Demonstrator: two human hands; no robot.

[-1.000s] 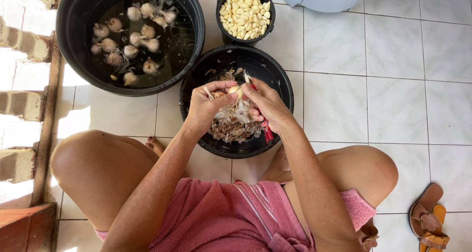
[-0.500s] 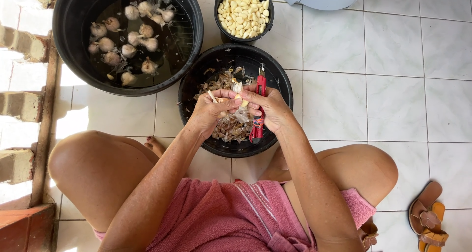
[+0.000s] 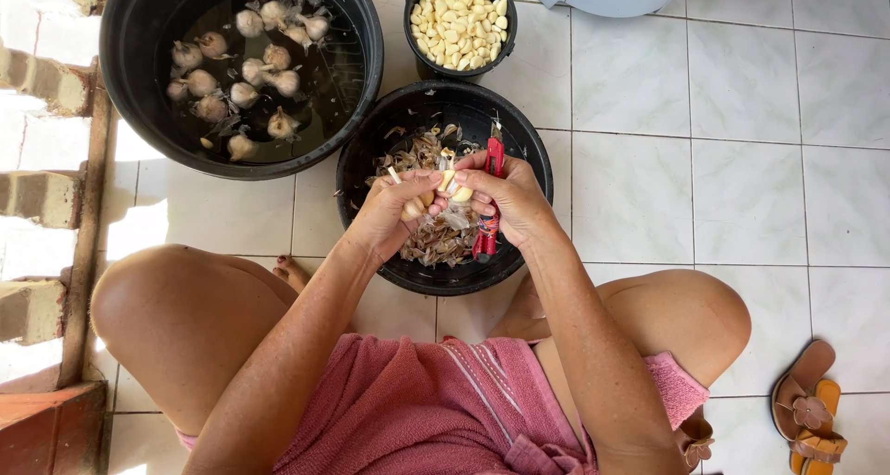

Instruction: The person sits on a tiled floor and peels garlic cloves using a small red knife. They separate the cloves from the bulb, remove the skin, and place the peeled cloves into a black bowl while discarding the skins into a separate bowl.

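Observation:
My left hand [image 3: 394, 211] grips a garlic bulb [image 3: 414, 206] over a black bowl [image 3: 533, 151] filled with papery garlic skins [image 3: 436, 239]. My right hand [image 3: 514, 197] holds a red-handled knife [image 3: 489, 206] and pinches a pale garlic clove [image 3: 451, 186] against the bulb. Both hands meet above the middle of the bowl.
A large black tub [image 3: 357, 95] of water with several whole garlic bulbs [image 3: 246, 72] sits at the upper left. A small black bowl [image 3: 417, 39] of peeled cloves [image 3: 461, 16] stands behind. Sandals [image 3: 808, 410] lie at the lower right. Brick steps [image 3: 37, 197] run along the left.
The hands have shifted slightly while working the bulb. The knife went from pointing down under the right hand to upright, blade up. A clove is now being pulled away.

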